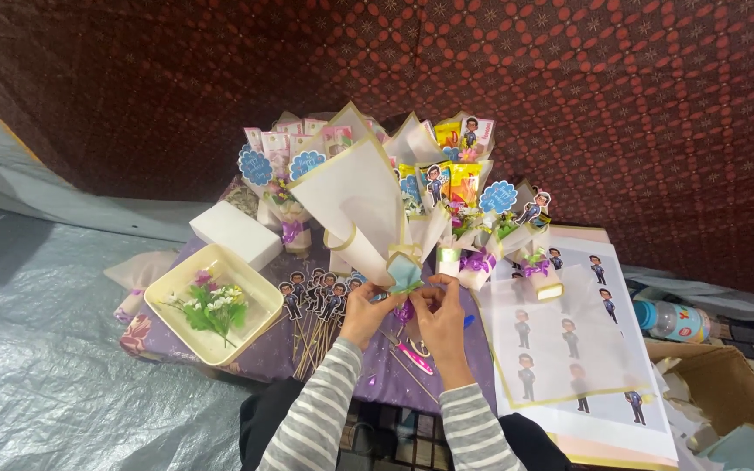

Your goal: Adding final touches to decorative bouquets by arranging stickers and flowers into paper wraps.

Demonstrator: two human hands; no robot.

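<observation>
Bouquet wrap, a cone of white paper edged in gold, sits at the centre of the frame with its long axis running on a slant: the wide open mouth points to the upper left, the narrow gathered neck to the lower right, just above the hands. Left hand and right hand meet at that neck, fingers closed in a pinch on a purple ribbon under a pale blue paper collar. Behind it, finished bouquets stand crowded on the purple-covered desk. At the left lies a cream tray holding small flowers; at the right, a sheet of printed cartoon figures. Pink-handled scissors lie just below the hands.
</observation>
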